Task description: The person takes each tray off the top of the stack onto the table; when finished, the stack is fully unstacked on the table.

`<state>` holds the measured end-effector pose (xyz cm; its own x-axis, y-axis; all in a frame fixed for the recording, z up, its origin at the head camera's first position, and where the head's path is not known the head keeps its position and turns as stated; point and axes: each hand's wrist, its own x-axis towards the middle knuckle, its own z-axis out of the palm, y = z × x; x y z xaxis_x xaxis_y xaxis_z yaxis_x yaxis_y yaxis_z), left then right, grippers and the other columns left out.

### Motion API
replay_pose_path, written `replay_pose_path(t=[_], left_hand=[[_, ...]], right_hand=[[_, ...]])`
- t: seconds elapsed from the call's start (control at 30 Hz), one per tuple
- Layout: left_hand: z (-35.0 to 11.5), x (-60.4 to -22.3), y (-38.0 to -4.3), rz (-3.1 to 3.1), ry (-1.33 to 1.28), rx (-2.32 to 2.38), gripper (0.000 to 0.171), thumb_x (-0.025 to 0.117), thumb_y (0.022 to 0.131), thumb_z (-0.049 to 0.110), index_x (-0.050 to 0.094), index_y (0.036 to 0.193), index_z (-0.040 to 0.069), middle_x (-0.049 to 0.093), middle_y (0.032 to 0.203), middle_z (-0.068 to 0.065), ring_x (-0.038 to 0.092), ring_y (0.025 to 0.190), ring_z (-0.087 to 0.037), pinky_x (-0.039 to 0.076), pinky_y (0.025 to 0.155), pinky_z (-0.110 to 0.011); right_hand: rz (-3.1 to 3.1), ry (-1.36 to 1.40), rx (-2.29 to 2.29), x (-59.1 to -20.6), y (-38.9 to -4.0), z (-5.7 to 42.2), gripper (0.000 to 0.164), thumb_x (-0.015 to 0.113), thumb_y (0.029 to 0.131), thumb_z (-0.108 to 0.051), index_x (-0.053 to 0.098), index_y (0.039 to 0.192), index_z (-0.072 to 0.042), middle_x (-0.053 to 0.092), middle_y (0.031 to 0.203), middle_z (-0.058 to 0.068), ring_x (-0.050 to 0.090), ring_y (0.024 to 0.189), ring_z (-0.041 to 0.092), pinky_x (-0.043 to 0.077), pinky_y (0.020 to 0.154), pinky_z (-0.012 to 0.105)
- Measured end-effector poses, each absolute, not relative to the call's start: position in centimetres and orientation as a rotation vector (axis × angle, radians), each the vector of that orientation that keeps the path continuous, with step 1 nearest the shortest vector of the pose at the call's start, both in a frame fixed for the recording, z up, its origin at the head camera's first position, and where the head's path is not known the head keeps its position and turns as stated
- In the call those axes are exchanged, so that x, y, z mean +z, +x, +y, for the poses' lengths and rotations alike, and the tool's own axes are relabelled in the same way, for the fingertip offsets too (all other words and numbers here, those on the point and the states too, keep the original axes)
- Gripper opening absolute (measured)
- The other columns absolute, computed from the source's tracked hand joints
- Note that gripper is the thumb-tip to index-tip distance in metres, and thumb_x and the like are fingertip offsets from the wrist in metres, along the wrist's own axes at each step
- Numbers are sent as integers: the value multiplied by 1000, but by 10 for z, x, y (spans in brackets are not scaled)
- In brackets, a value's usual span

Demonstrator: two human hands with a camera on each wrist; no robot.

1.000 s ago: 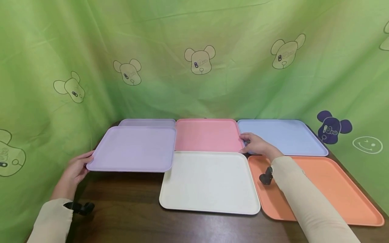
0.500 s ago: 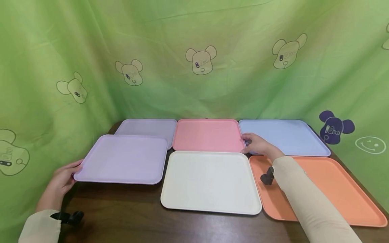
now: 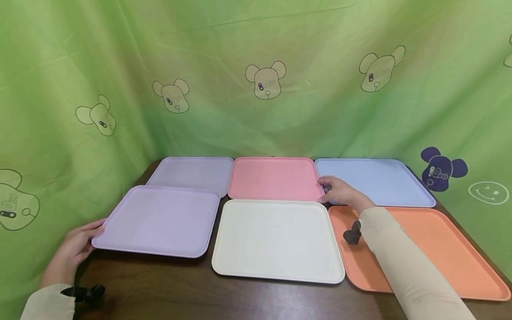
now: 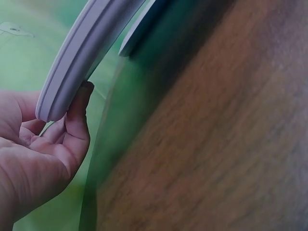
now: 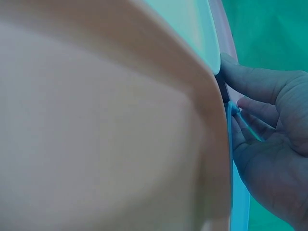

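The left hand (image 3: pixel 78 242) grips a lilac tray (image 3: pixel 160 222) by its left edge, near the front corner. In the left wrist view, fingertips support the underside of the tray (image 4: pixel 72 62), which stands clear above the wooden table there. The right hand (image 3: pixel 342 192) rests at the right end of a pink tray (image 3: pixel 276 178), its fingertips on the rim and its thumb by the near corner. In the right wrist view, the hand (image 5: pixel 274 110) has relaxed, slightly bent fingers where several trays meet. A greyish-purple tray (image 3: pixel 194 175) lies behind the lilac one.
A white tray (image 3: pixel 278 242) lies at front centre. A blue tray (image 3: pixel 372 180) sits at the back right, with an orange tray (image 3: pixel 436 249) in front, under the right forearm. Dark wooden table (image 3: pixel 168 284) shows at front left. A green curtain (image 3: pixel 216 53) hangs behind.
The left hand has carried the lilac tray left, lower and nearer, off its overlap with the white tray, uncovering more of the greyish-purple one. The right hand keeps its place.
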<state>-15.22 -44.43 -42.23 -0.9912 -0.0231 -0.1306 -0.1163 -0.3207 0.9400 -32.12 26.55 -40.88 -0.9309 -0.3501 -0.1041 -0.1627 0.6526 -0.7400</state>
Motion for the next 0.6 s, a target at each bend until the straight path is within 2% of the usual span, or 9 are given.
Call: replay_pose_path(t=[0.3, 0.6], left_hand=[[-448, -425, -145, 1852, -155, 2443, 44, 48, 97, -8, 80, 91, 21, 73, 88, 5, 67, 75, -8, 54, 63, -21], [-448, -431, -145, 1890, -118, 2372, 46, 46, 98, -8, 78, 93, 24, 72, 92, 7, 66, 80, -8, 54, 67, -23]], right_hand=[[2650, -418, -1130, -406, -320, 266, 79, 76, 82, -9, 30, 142, 16, 31, 144, 37, 31, 132, 51, 28, 108, 55], [2634, -399, -1128, -404, -320, 266, 81, 76, 83, -10, 29, 143, 15, 30, 145, 36, 31, 132, 51, 29, 108, 55]])
